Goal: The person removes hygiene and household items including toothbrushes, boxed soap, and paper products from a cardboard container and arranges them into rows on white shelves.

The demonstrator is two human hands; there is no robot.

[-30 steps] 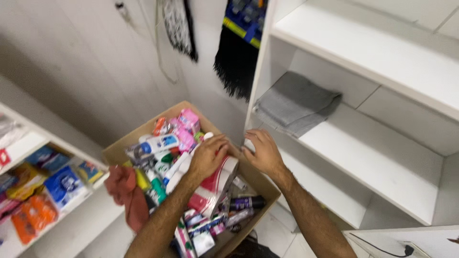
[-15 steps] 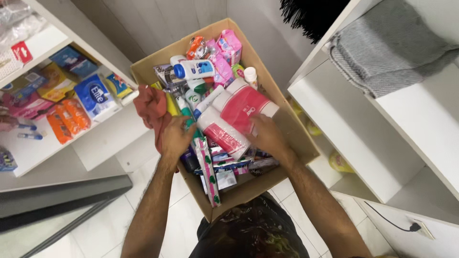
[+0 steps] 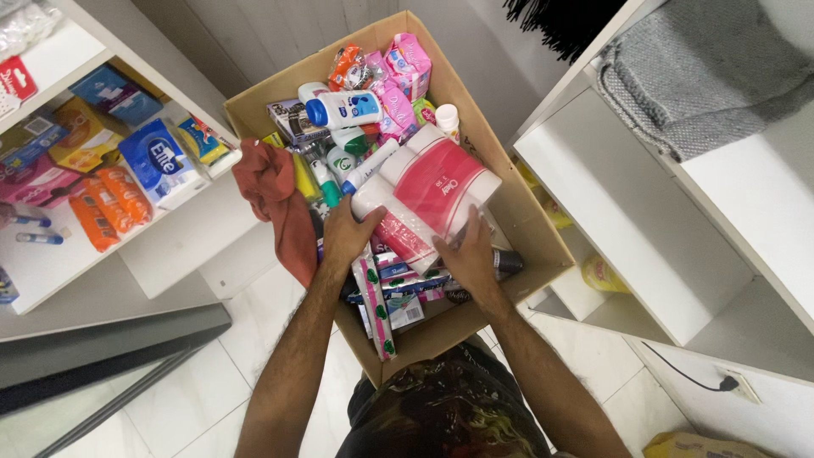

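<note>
Between two white shelf units, a cardboard box (image 3: 517, 203) is sitting over the tiled floor, crammed with toiletries. Lying across its middle is a roll pack (image 3: 432, 191), wrapped in clear film with a pink band, running from the box's centre toward its near edge. Both hands are gripping this pack: the left hand (image 3: 346, 233) is pressing on its near-left end, fingers curled around it, while the right hand (image 3: 469, 261) is clamping its near-right side, fingers spread over the film. A red cloth (image 3: 275, 191) is draping over the box's left edge, touching the left hand. Toward the box's far edge, a white bottle (image 3: 343, 108) with a blue cap is lying on its side, beside pink packets (image 3: 400, 80).
</note>
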